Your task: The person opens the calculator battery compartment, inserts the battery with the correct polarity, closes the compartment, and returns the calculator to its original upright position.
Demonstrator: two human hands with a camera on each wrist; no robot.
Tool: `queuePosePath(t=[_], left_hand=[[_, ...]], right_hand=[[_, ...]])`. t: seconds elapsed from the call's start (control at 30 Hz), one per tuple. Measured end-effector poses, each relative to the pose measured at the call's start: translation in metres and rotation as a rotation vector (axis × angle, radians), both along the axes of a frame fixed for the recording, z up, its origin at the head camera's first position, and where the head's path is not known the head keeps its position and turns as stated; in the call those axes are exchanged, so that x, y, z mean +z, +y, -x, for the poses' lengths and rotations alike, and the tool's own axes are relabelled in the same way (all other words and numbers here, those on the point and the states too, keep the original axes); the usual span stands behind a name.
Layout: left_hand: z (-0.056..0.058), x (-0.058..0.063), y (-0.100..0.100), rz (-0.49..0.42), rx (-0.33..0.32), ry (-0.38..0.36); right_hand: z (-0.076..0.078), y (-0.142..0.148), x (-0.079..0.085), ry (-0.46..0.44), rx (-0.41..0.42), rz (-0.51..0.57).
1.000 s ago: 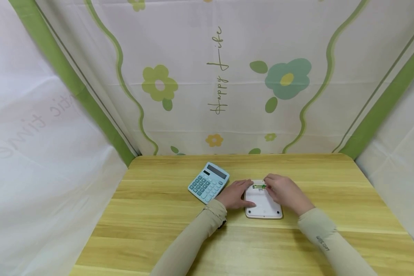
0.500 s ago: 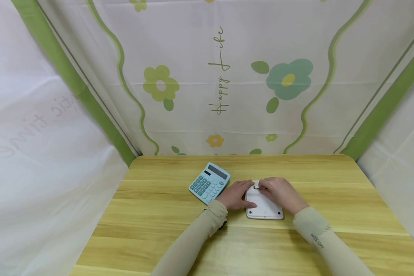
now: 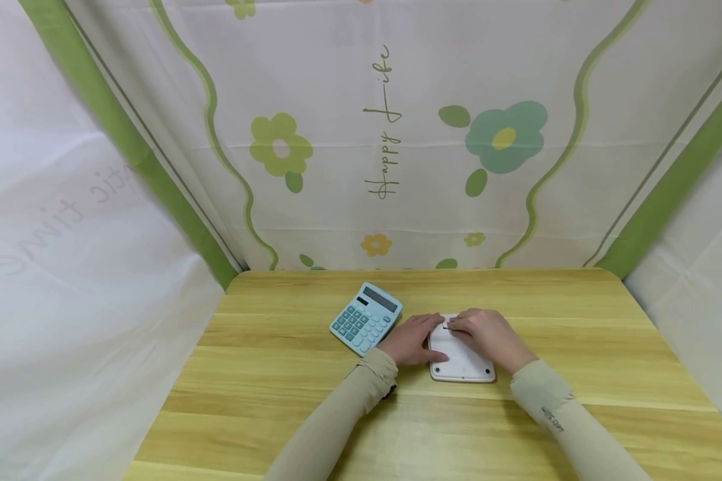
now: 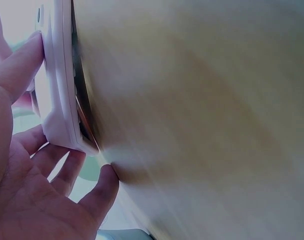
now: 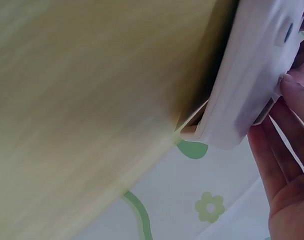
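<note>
A white calculator (image 3: 460, 357) lies face down on the table, its back and small dark feet showing. My left hand (image 3: 410, 339) grips it from the left: the thumb rests on its back and the fingers stand along its edge, as the left wrist view shows. My right hand (image 3: 487, 334) bends over the opening (image 3: 446, 325) near its far end. In the right wrist view the right thumb (image 5: 292, 87) touches the back, while longer fingers reach past the far edge. The small green battery is hidden; I cannot tell whether the right fingers hold it.
A light blue calculator (image 3: 366, 319) lies face up to the left of my left hand, keys and display showing. The wooden table (image 3: 277, 374) ends at a flower-printed white curtain (image 3: 337, 200), with more white fabric at both sides.
My right hand has shifted a little left over the opening of the white calculator. The green battery, plain to see at first, has gone out of sight there. My left hand has stayed put.
</note>
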State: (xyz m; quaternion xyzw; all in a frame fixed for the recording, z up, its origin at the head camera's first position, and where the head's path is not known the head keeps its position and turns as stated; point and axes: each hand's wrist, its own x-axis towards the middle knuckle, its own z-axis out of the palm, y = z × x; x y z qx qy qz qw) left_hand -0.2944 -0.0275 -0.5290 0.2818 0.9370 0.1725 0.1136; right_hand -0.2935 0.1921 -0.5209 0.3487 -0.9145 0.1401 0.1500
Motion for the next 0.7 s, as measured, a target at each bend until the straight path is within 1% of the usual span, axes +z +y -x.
queuePosePath(t=[0.43,0.7], left_hand=[[-0.0009,0.001,-0.0006,0.0,-0.003,-0.007],[-0.0004,0.0008,-0.0001,-0.006,-0.004,-0.004]], right_hand=[[-0.0042,-0.0009,0.0043,-0.033,-0.013,-0.039],[-0.0044,-0.0005,0.0036,-0.019,-0.011,-0.047]])
